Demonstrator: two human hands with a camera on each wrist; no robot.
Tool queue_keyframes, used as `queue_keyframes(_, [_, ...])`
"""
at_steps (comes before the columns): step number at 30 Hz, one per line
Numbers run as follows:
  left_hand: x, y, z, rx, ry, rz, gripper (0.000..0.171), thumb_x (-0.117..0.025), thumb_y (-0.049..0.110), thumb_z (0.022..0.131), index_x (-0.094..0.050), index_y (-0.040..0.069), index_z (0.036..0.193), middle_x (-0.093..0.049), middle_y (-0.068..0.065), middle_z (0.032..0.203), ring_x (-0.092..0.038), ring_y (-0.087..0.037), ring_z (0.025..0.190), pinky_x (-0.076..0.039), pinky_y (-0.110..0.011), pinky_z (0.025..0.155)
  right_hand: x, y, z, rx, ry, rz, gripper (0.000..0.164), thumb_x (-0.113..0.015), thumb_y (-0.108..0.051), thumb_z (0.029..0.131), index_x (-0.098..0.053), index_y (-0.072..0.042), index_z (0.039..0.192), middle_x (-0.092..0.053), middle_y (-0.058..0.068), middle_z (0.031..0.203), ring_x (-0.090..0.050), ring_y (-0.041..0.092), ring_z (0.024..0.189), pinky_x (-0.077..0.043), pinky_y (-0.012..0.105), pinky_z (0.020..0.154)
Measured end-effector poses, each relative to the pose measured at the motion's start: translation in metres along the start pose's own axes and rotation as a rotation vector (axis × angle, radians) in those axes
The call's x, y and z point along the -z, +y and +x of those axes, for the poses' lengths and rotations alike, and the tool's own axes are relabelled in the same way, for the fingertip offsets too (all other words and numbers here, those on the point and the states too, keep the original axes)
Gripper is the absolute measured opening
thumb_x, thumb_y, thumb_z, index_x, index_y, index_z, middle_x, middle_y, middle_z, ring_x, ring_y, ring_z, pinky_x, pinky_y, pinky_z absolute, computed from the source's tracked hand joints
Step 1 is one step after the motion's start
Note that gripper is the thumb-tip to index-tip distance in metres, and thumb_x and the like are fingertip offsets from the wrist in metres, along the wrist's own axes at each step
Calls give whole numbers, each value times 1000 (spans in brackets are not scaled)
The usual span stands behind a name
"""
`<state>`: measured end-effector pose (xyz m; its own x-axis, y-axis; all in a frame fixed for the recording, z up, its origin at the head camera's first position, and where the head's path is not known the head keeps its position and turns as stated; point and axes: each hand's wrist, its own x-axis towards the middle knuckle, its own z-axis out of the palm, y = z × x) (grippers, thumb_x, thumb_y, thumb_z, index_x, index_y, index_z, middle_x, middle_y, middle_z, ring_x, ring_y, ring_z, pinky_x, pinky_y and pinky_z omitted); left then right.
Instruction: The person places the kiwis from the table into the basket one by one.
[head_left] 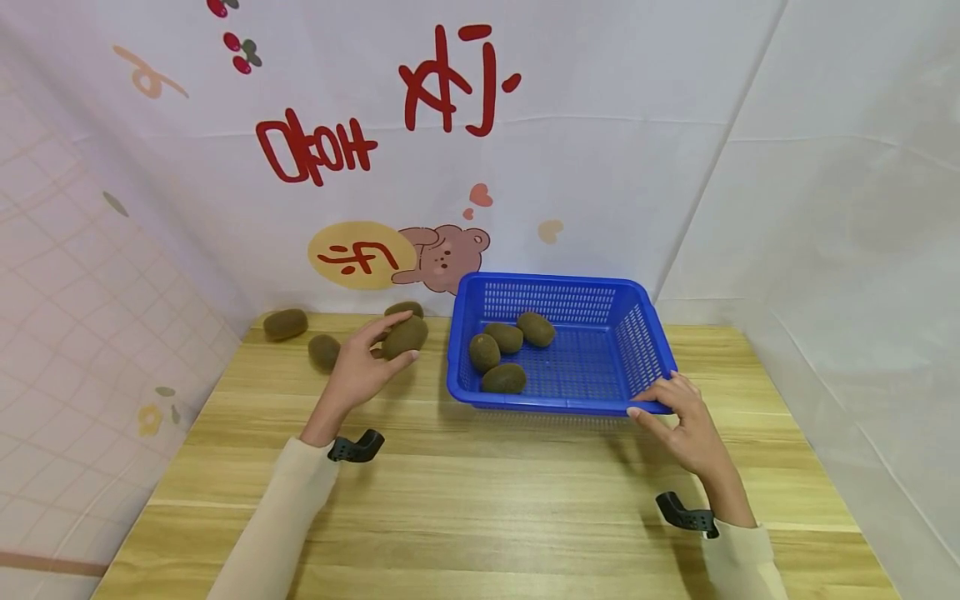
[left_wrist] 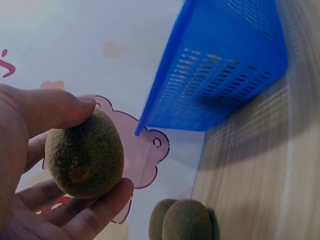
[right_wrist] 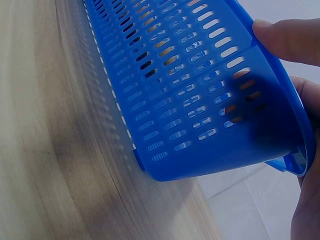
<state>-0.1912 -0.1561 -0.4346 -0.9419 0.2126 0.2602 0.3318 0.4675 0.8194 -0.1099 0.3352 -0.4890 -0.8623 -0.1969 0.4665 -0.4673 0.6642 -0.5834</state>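
Note:
My left hand (head_left: 362,367) holds a brown kiwi (head_left: 406,337) between thumb and fingers, to the left of a blue plastic basket (head_left: 555,405). In the left wrist view the held kiwi (left_wrist: 86,154) is raised, apart from the basket wall (left_wrist: 200,85). Several kiwis, among them one kiwi (head_left: 504,379) near the front wall, lie in the basket's left half. At the basket's front right corner my right hand (head_left: 686,425) grips the rim, thumb outside and fingers over the inner side. The right wrist view shows this thumb (right_wrist: 287,40) on the rim.
On the wooden table (head_left: 480,500), one kiwi (head_left: 286,324) lies at the back left and another kiwi (head_left: 324,353) beside my left hand. Behind the held fruit is a partly hidden kiwi (head_left: 405,310). A printed white sheet (head_left: 600,167) stands along the table's back edge.

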Motion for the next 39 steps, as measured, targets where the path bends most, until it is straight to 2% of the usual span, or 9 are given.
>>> queue_keyframes(5, [-5, 6, 6, -38, -1, -7, 59, -81, 24, 90, -60, 23, 145, -58, -5, 148, -58, -29, 132, -52, -54, 104, 0, 1, 0, -4, 0, 2, 20, -82, -5, 82, -75, -21, 92, -72, 2, 90, -53, 0, 101, -22, 51, 119])
queue_keyframes(8, [-7, 10, 10, -60, -5, -7, 58, -81, 23, 90, -60, 22, 144, -57, -4, 150, -56, -29, 135, -51, -53, 107, 0, 1, 0, -6, -1, -2, 22, -82, -6, 83, -74, -24, 92, -72, 3, 91, -53, -1, 101, -22, 49, 119])
queue_keyframes(15, [-14, 21, 18, -101, -26, -25, 59, -81, 23, 90, -59, 28, 144, -60, -3, 145, -59, -26, 129, -54, -51, 102, 0, 0, 0, -8, 2, -7, 29, -83, -5, 82, -72, -30, 92, -69, -9, 90, -53, -1, 100, -20, 41, 121])
queue_keyframes(21, [-22, 29, 27, -115, -33, -11, 60, -83, 21, 88, -61, 26, 143, -64, -3, 136, -61, -22, 122, -56, -44, 98, 0, -1, 0, -9, -1, -3, 28, -82, -5, 82, -72, -29, 92, -68, -10, 90, -53, -1, 99, -21, 47, 120])
queue_keyframes(26, [-28, 37, 33, -118, -71, -43, 60, -82, 20, 89, -60, 23, 145, -64, -5, 137, -64, -23, 113, -59, -41, 90, 1, -1, 1, -5, -1, -3, 27, -82, -5, 82, -73, -29, 91, -68, -11, 90, -52, 1, 98, -22, 45, 119])
queue_keyframes(33, [-38, 46, 43, -103, -118, -67, 59, -81, 21, 90, -60, 24, 144, -60, -3, 145, -61, -26, 124, -58, -45, 97, 1, -1, 1, -13, -3, 4, 27, -82, -5, 83, -72, -29, 91, -69, -10, 90, -52, 0, 99, -22, 52, 118])
queue_keyframes(39, [-47, 53, 51, -123, -156, -61, 60, -81, 22, 90, -59, 23, 145, -60, -4, 145, -66, -28, 119, -58, -46, 95, 0, 0, 1, -7, -2, 0, 27, -82, -5, 83, -72, -29, 91, -68, -10, 90, -53, -1, 99, -22, 55, 119])
